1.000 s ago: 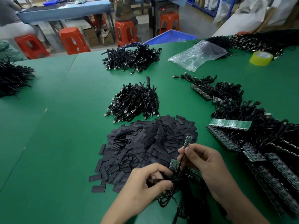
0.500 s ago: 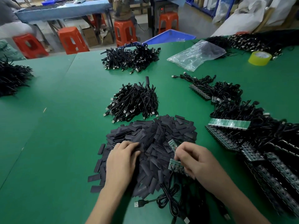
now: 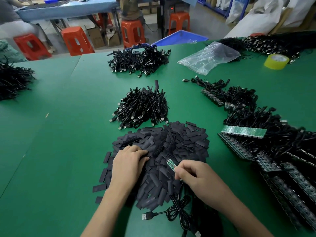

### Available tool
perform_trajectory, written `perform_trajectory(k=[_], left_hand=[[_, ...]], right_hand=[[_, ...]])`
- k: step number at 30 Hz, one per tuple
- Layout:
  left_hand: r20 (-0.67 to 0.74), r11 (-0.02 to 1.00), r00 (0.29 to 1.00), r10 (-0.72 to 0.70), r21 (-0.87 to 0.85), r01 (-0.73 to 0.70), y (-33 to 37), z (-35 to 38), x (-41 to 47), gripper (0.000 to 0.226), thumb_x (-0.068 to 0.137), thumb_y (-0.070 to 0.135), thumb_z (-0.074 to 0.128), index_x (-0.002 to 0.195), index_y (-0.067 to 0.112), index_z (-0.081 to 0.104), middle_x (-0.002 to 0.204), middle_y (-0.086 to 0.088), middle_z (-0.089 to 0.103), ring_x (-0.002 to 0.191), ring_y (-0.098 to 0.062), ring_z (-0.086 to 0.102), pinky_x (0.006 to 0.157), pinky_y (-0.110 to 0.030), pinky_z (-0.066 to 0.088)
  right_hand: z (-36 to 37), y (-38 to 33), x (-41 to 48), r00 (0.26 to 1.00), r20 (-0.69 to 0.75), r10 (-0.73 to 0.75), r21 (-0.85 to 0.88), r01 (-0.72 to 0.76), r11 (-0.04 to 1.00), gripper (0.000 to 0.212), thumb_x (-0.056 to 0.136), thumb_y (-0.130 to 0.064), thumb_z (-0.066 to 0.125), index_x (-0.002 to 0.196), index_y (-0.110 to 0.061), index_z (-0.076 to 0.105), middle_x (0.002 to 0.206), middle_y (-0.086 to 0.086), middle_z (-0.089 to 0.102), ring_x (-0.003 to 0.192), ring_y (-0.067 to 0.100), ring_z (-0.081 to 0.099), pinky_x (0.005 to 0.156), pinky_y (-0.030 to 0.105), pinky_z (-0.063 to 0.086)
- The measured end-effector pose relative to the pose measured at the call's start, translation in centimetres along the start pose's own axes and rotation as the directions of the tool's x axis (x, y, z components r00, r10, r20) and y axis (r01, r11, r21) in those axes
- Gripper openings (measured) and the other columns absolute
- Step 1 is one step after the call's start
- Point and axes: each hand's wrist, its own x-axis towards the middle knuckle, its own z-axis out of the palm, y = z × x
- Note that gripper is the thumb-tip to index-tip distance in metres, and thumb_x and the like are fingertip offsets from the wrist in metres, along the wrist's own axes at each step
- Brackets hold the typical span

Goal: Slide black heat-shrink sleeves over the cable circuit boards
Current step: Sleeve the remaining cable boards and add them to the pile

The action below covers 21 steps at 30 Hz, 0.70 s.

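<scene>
Atop the heat-shrink sleeves (image 3: 179, 139), right hand (image 3: 196, 178) pinches a green circuit board (image 3: 171, 165); left hand (image 3: 127, 165) rests, grasp unclear.

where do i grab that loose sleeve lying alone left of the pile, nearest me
Pinch the sleeve across its long edges from above, coming in from the left. It lies flat, apart from the pile, nearer the left hand; the right hand holds the circuit board.

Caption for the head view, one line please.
Left hand rests on the sleeve pile while right hand pinches a green circuit board.
</scene>
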Motion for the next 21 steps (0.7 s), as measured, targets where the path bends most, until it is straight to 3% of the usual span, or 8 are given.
perform_trajectory(k=[7, 11, 17, 21], left_hand=[[-0.072, 0.999, 0.997, 0.009, -0.046, -0.012, 0.4, 0.5, -0.4, 0.009, 0.078, 0.026, 0.085, 0.085, 0.028, 0.080, 0.081, 0.011, 0.065, 0.079, -0.018, 0.061, 0.066, -0.033, 0.051], [-0.083, 0.979, 0.993, -0.083, -0.193, 0.066, 0.6, 0.8, -0.9, 0.009, 0.078, 0.026, 0.083, 0.082, 0.031, 0.077, 0.084, 0.017, 0.061, 0.083, -0.012, 0.056, 0.069, -0.031, 0.049], [-0.103, 0.828, 0.963, -0.249, -0.538, 0.157, 0.7, 0.6, -1.3, 0.016, 0.081, 0.019, 0.083, 0.077, 0.034, 0.076, 0.098, 0.021, 0.063, 0.102, -0.009, 0.056, 0.087, -0.031, 0.044], [-0.071, 0.704, 0.956, -0.285, -0.692, 0.158, 1.6, -0.8, -1.6, 0.018, 0.086, 0.016, 0.080, 0.081, 0.033, 0.075, 0.093, 0.015, 0.070, 0.096, -0.008, 0.065, 0.080, -0.028, 0.052]], right_hand=[[0.2, -0.1, 0.4, 1.000, 0.009, 0.011, 0.007, -0.011, 1.000, 0.030, 0.102, -0.037, 0.057, 0.076, -0.024, 0.064, 0.055, -0.010, 0.040, 0.050, 0.006, 0.031, 0.050, 0.020, 0.029], [0.5, 0.0, 0.5, 1.000, 0.006, 0.029, 0.023, -0.029, 0.999, 0.029, 0.101, -0.037, 0.057, 0.077, -0.023, 0.065, 0.054, -0.011, 0.040, 0.049, 0.004, 0.031, 0.049, 0.019, 0.028], [0.8, 0.3, 0.8, 0.999, -0.023, 0.032, 0.032, -0.031, 0.999, 0.028, 0.101, -0.045, 0.056, 0.082, -0.026, 0.064, 0.067, 0.001, 0.052, 0.058, 0.007, 0.042, 0.056, 0.019, 0.036], [1.3, 0.6, 1.2, 0.997, -0.071, 0.024, 0.025, -0.022, 0.999, 0.032, 0.098, -0.048, 0.059, 0.083, -0.020, 0.060, 0.067, -0.004, 0.048, 0.061, 0.005, 0.042, 0.059, 0.019, 0.037]])
